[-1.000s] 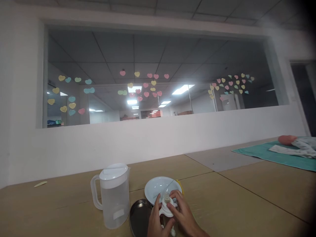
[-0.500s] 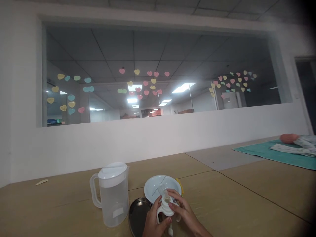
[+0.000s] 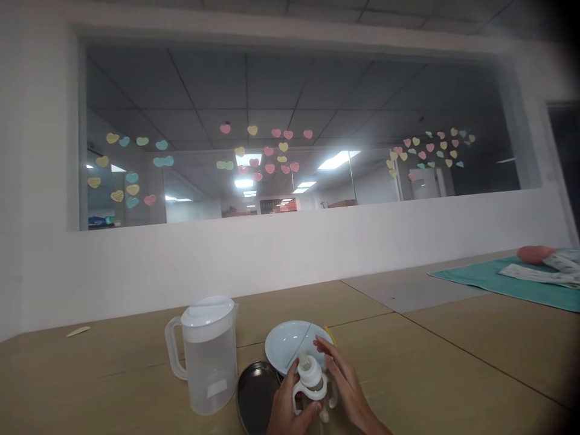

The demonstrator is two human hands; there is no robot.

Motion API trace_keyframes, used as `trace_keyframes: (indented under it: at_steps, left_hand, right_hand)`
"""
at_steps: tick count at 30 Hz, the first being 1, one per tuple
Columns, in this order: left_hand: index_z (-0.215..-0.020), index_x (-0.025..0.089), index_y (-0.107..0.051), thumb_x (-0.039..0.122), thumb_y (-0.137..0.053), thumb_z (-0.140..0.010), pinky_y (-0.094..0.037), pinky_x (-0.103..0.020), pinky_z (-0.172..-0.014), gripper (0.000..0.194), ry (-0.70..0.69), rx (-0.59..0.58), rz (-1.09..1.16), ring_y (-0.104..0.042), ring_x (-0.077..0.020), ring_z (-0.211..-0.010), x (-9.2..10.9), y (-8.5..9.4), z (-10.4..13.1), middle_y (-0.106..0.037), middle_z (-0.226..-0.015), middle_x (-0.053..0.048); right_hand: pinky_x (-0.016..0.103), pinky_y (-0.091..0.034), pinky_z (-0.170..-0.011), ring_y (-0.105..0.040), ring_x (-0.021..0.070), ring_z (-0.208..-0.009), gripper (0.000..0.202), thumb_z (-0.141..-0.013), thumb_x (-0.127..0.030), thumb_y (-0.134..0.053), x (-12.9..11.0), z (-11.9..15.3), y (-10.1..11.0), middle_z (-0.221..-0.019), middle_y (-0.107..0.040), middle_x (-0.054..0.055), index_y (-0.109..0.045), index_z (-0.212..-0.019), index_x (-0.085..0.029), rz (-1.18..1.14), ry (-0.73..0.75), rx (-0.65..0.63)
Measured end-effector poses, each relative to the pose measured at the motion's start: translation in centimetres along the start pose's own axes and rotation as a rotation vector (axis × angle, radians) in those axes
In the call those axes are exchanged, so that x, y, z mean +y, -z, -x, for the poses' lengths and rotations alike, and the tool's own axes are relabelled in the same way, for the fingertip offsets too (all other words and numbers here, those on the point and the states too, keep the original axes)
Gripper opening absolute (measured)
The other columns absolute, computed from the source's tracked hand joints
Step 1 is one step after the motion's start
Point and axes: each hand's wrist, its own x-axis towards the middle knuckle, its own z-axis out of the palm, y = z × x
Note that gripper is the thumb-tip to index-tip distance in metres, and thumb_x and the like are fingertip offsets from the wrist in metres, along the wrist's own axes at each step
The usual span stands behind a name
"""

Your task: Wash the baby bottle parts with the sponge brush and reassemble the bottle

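A baby bottle (image 3: 311, 376) with a white collar, side handles and a clear teat is tilted in front of me, low in the view. My left hand (image 3: 290, 406) is closed round its left side, thumb in front near the handle. Just to the right of the bottle, my right hand (image 3: 347, 386) has its fingers stretched out and raised off the teat. Whether its palm touches the right handle I cannot tell. Behind the bottle sits a white bowl (image 3: 283, 338) with a thin stick-like thing lying across it. The bottle's lower part is mostly hidden by my left hand.
A lidded clear plastic pitcher (image 3: 211, 368) stands on the left, beside a dark round metal pan (image 3: 256, 396). Something yellow (image 3: 330, 332) shows behind the bowl. A flat pale piece (image 3: 78, 331) lies far left. At far right is a teal cloth (image 3: 480, 278) with fabric on it.
My right hand has let go of the bottle's collar and teat and moved up and right, fingers straightened. The bottle leans a little more in my left hand.
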Motion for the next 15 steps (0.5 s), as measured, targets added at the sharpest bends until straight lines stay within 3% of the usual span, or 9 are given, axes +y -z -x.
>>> trace_keyframes:
  at_steps: [3, 5, 10, 15]
  left_hand:
    - [-0.130, 0.011, -0.040, 0.039, -0.062, -0.074, -0.044, -0.029, -0.092, 0.067, -0.001, 0.029, 0.004, -0.055, -0.0239, -0.108, 0.0, -0.4, -0.1, -0.056, -0.122, -0.013]
    - [-0.127, 0.011, -0.044, 0.042, -0.060, -0.075, -0.046, -0.029, -0.089, 0.064, -0.006, 0.074, 0.008, -0.058, -0.0233, -0.102, 0.1, -0.6, -0.1, -0.060, -0.116, -0.013]
    - [-0.132, 0.012, -0.040, 0.042, -0.064, -0.071, -0.046, -0.029, -0.088, 0.072, 0.007, 0.042, 0.008, -0.055, -0.0245, -0.109, -0.3, -0.9, -0.2, -0.055, -0.123, -0.014]
    - [-0.133, 0.011, -0.039, 0.034, -0.065, -0.068, -0.047, -0.026, -0.085, 0.073, 0.050, 0.038, 0.008, -0.053, -0.0249, -0.111, -0.1, -0.9, -0.2, -0.056, -0.121, -0.014]
  right_hand:
    - [0.041, -0.043, -0.094, -0.055, 0.0249, -0.107, 0.043, -0.082, -0.046, -0.050, -0.7, 0.2, 0.0, -0.115, -0.060, 0.011, -0.058, -0.117, -0.023, 0.048, 0.019, -0.170]
    - [0.042, -0.041, -0.095, -0.055, 0.0268, -0.107, 0.046, -0.074, -0.046, -0.061, -1.3, 0.4, -0.2, -0.114, -0.061, 0.012, -0.061, -0.114, -0.022, 0.101, 0.052, -0.206]
    - [0.037, -0.046, -0.090, -0.056, 0.0267, -0.105, 0.053, -0.068, -0.044, -0.067, -2.0, -0.7, -0.7, -0.116, -0.059, 0.012, -0.059, -0.114, -0.019, -0.072, -0.119, -0.047]
    - [0.033, -0.049, -0.080, -0.060, 0.0240, -0.094, 0.061, -0.057, -0.044, -0.075, -3.9, -4.4, -0.8, -0.106, -0.064, 0.011, -0.057, -0.109, -0.017, -0.387, -0.225, 0.074]
